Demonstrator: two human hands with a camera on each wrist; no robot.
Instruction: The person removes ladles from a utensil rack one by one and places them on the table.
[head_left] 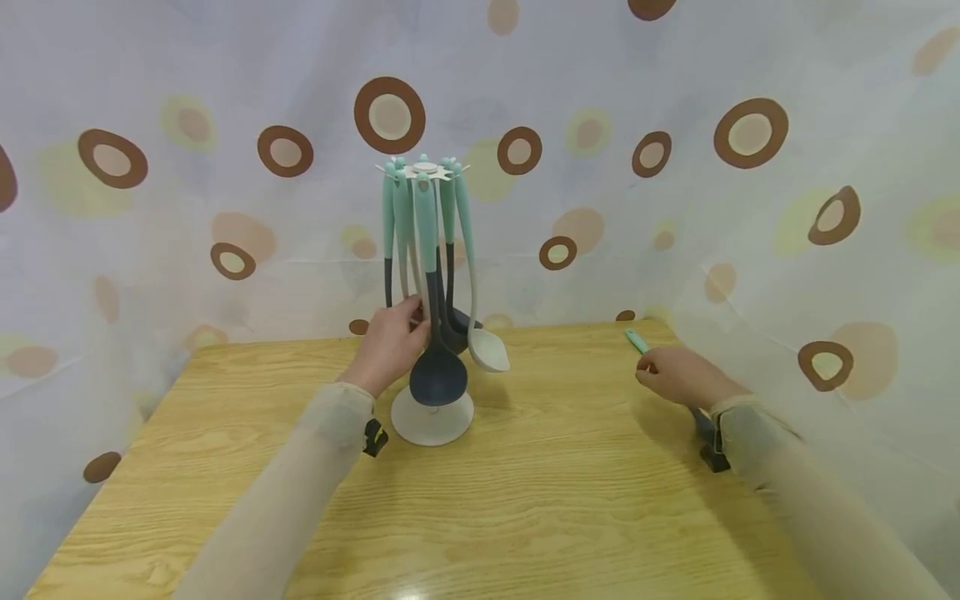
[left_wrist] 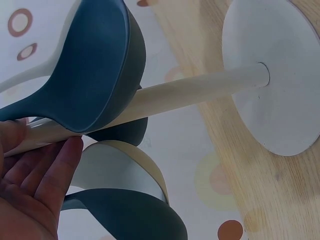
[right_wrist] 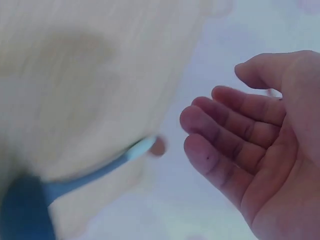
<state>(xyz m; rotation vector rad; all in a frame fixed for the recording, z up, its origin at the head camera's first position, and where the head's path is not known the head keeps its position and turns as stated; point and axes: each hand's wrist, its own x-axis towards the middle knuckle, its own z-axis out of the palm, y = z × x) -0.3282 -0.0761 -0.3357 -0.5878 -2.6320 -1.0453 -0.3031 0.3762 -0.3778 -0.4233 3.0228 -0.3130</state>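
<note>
The left hand [head_left: 390, 340] has its thumb and fingers closed around the pale pole [left_wrist: 190, 95] of the utensil stand, partway up, just beside the dark ladle [head_left: 438, 377] hanging at the front. The right hand [head_left: 684, 375] is empty: its fingers are loosely bent, the thumb held apart from them, above a loose utensil [right_wrist: 90, 176] on the right side of the counter [head_left: 555, 508]. That utensil has a dark shaft and a mint-green handle end pointing to the counter's far edge; its dark head is blurred and partly hidden. Around the pole, more utensils with mint handles hang from the stand's white top [head_left: 425, 169], among them a white spoon [head_left: 489, 351] with a pointed lip, on the right. The stand stands upright on its round white base [head_left: 432, 429], left of the counter's middle. Behind it all hangs a pale sheet [head_left: 315, 75] patterned with brown rings and soft-coloured spots.
</note>
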